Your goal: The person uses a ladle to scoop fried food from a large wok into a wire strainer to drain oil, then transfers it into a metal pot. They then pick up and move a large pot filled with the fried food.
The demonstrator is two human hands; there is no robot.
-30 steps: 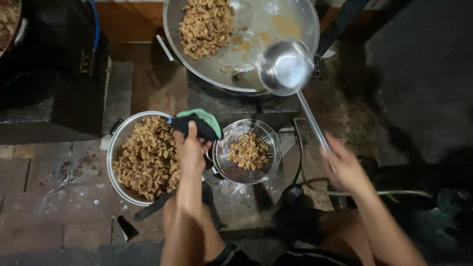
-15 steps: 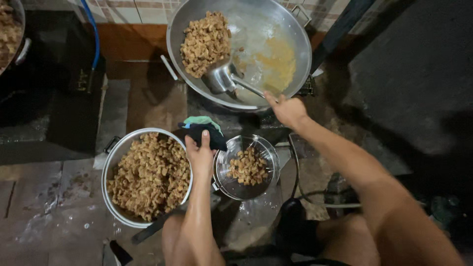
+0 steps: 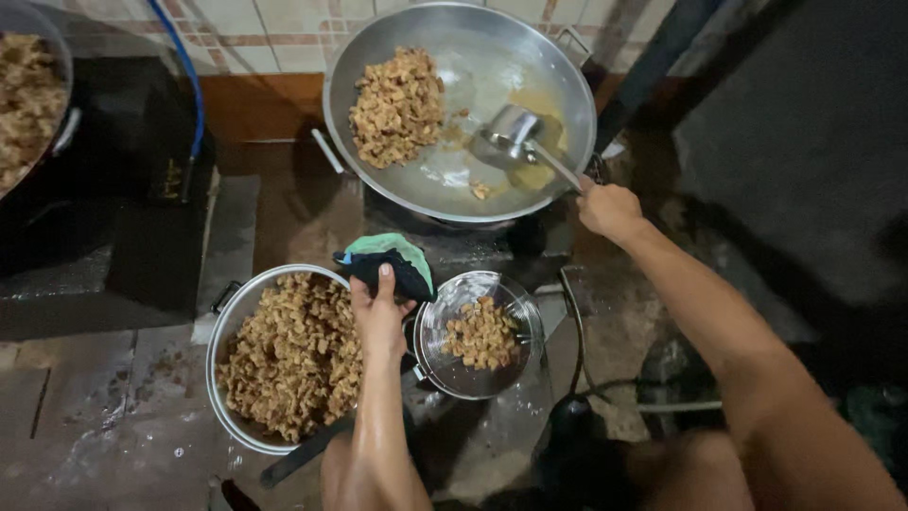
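The right hand (image 3: 607,208) is closed on the ladle (image 3: 515,132) handle, its bowl resting in the oil pooled low in the wok (image 3: 378,66), beside the fried pieces (image 3: 397,104). The left hand (image 3: 378,317) pinches a dark cloth (image 3: 388,265) between the full pot (image 3: 227,322) and the small strainer (image 3: 478,336). This looks like the scooping step; lifting calls for a level ladle.

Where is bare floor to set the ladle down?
Bare floor lies left of the full pot, and a strip runs between the wok and that pot. It is crowded around the left hand, its cloth and the strainer.
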